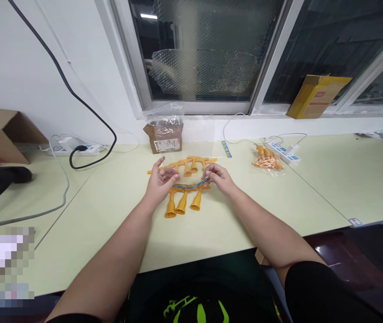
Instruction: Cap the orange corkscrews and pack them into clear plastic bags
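Between my hands stretches a narrow blue patterned strip, bowed slightly downward in the middle. My left hand pinches its left end with the thumb and curled fingers, the index finger raised. At the other end, my right hand grips the strip between thumb and fingertips. Below it on the table lie several orange-yellow plastic pieces with flared, bell-like ends pointing toward me. Similar orange pieces lie just behind the strip, partly covered by my fingers.
A small cardboard box with clear plastic in its top stands by the wall. Another blue patterned strip lies behind my right hand. Farther right are a clear bag of orange pieces and a power strip. A black cable hangs at left.
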Demonstrator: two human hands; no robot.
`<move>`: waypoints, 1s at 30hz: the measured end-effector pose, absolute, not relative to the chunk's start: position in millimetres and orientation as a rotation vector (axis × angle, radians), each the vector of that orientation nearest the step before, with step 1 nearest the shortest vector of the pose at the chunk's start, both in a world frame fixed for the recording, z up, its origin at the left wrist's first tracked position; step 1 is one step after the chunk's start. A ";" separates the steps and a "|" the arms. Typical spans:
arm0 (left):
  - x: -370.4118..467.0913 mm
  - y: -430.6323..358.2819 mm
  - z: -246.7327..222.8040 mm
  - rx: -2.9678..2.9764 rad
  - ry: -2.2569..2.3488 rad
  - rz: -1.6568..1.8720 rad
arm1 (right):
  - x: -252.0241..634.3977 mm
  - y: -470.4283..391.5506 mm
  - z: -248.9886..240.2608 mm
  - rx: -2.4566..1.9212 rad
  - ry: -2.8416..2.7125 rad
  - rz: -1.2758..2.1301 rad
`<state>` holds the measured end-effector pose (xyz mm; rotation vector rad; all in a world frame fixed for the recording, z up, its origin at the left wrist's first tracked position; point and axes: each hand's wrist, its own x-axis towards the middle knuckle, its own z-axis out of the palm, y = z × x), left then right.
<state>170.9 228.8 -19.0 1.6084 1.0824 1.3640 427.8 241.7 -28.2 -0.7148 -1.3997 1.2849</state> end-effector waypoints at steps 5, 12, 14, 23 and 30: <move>167.1 228.9 -12.1 1.630 1.229 1.530 | 438.9 252.0 -28.7 -0.833 -1.328 0.973; 156.7 224.3 -3.6 2.131 1.532 1.645 | 454.7 252.9 -22.2 -0.765 -1.276 0.948; 153.0 226.4 -3.6 2.216 1.528 1.644 | 456.3 253.5 -24.0 -0.715 -1.293 0.996; 137.7 239.0 -12.8 2.486 1.543 1.474 | 459.2 261.3 -30.7 -0.647 -1.265 1.015; 135.5 242.1 -17.0 2.539 1.617 1.263 | 462.9 259.6 -28.6 -0.741 -1.451 0.754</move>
